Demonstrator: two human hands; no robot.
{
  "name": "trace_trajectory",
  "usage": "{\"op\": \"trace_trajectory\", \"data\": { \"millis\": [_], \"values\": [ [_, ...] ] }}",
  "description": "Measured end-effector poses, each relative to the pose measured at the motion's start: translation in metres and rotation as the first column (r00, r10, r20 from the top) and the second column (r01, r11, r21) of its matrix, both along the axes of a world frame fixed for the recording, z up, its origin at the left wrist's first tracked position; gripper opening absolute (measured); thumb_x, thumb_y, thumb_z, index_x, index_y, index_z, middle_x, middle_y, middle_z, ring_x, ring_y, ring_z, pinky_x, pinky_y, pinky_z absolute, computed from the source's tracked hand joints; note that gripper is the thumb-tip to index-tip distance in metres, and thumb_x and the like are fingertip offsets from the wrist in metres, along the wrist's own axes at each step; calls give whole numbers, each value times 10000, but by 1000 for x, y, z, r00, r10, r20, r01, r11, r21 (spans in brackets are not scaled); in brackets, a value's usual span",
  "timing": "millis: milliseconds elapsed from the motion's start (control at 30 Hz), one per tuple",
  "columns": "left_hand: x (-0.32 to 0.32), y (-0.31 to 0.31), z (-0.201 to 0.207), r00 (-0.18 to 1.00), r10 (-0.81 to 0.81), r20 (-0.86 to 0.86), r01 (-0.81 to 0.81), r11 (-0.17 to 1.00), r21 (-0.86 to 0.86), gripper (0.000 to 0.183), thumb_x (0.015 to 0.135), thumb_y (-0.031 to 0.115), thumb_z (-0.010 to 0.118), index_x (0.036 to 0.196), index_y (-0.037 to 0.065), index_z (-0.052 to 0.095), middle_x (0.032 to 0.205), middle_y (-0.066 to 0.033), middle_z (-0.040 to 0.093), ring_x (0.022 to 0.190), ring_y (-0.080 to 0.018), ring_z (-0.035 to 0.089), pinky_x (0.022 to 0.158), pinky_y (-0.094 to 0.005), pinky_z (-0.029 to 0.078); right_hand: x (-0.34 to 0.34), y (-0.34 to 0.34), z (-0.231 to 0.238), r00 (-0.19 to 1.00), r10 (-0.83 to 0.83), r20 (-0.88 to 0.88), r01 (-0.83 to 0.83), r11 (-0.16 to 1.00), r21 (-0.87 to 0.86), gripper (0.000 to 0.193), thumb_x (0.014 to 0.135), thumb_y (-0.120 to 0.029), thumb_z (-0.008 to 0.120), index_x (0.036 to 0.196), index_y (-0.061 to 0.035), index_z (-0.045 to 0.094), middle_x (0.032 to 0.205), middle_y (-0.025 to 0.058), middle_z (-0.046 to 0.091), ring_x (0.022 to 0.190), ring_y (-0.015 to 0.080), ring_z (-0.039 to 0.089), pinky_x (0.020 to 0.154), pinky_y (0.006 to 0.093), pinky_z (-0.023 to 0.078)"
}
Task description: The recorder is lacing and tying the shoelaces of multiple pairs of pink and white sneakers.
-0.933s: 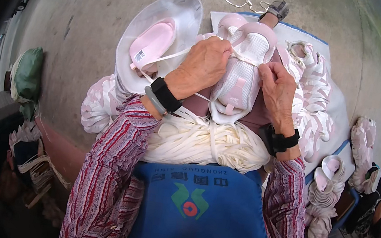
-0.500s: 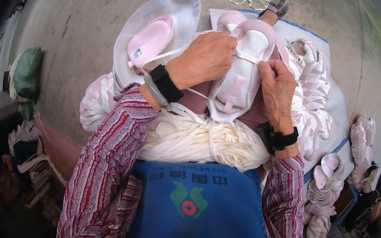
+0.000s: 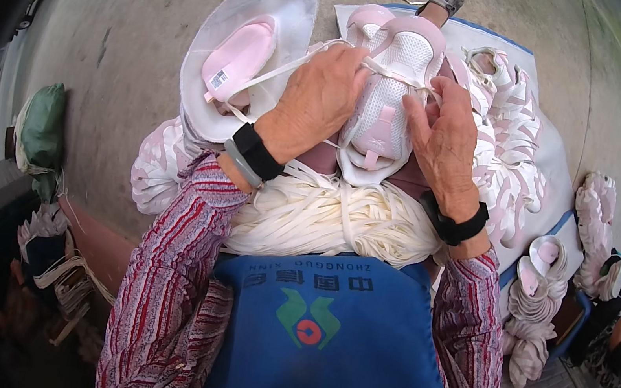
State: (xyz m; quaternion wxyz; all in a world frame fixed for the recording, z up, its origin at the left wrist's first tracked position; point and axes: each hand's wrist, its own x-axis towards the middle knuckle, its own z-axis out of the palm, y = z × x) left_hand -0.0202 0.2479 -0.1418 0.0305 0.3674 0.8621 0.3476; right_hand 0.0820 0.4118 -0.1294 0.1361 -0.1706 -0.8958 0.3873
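A white mesh shoe with pink trim point(image 3: 371, 115) lies between my hands, its heel end toward me. A white shoelace point(image 3: 391, 73) runs across its tongue. On the shoe's left side my left hand point(image 3: 317, 92) is closed with fingertips pinched on the lace; a long length trails from it down to the left. My right hand point(image 3: 448, 138) is at the shoe's right side, thumb and fingers curled around the lace where it leaves the shoe. The fingertips partly hide the lace there. A thick bundle of cream laces point(image 3: 334, 221) rests on my lap, nearest to me.
Left of the shoe, a pink insole-shaped piece point(image 3: 241, 57) lies in a white bowl-like holder point(image 3: 291, 21). Several pink-and-white shoes point(image 3: 505, 134) are piled at right on a pale sheet point(image 3: 549, 164). A green sack point(image 3: 42, 128) stands far left; a person point(image 3: 611, 339) is far right.
My left hand has shifted a little left, away from the shoe's middle, with the lace. My right fingers have loosened from their tight pinch at the shoe's edge.
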Motion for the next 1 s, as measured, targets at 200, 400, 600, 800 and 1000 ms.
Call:
{"op": "trace_trajectory", "data": {
  "millis": [200, 400, 600, 800, 1000],
  "values": [
    [22, 4, 3, 996, -60, -64, 50, 988, -146, 429, 867, 123, 563, 1211, -97, 433, 1034, -251, 575, 918, -397, 581, 796, -437, 468, 8, -6, 6, 987, 140, 85, -159, 942, 295, 441, 757, -175, 707, 1095, 35, 516, 972, 200, 534, 921, 353, 556, 764, 420, 456],
    [19, 17, -6, 997, -72, -17, 67, 973, -219, 417, 805, 37, 501, 1174, -137, 415, 1007, -280, 557, 872, -424, 565, 778, -464, 461, 2, -13, 1, 972, 68, 226, -155, 906, 394, 348, 756, -143, 664, 1021, 28, 518, 969, 181, 533, 885, 357, 565, 734, 423, 453],
    [16, 14, -13, 991, -127, 42, 131, 984, -121, 387, 810, 3, 478, 1172, -124, 431, 997, -280, 542, 896, -430, 559, 786, -465, 462, -1, 8, -18, 973, 195, 121, -218, 949, 227, 258, 789, -70, 586, 1012, 45, 522, 943, 201, 516, 855, 379, 559, 736, 436, 471],
    [14, 11, -8, 994, -87, 72, 95, 988, -119, 378, 824, 4, 495, 1183, -101, 444, 1049, -274, 531, 927, -425, 562, 822, -456, 471, 3, 17, -20, 946, 324, 11, -324, 942, 88, 327, 804, -39, 546, 1117, 52, 521, 940, 207, 515, 862, 381, 559, 756, 434, 474],
    [22, 16, 4, 978, -25, 208, -1, 992, 125, 274, 805, 55, 628, 1026, -11, 481, 1004, -201, 517, 919, -367, 541, 799, -404, 457, 2, 7, -13, 970, 220, 102, -234, 958, 165, 255, 807, -48, 551, 1043, 45, 519, 923, 212, 515, 874, 382, 570, 738, 428, 484]
  ]
}}
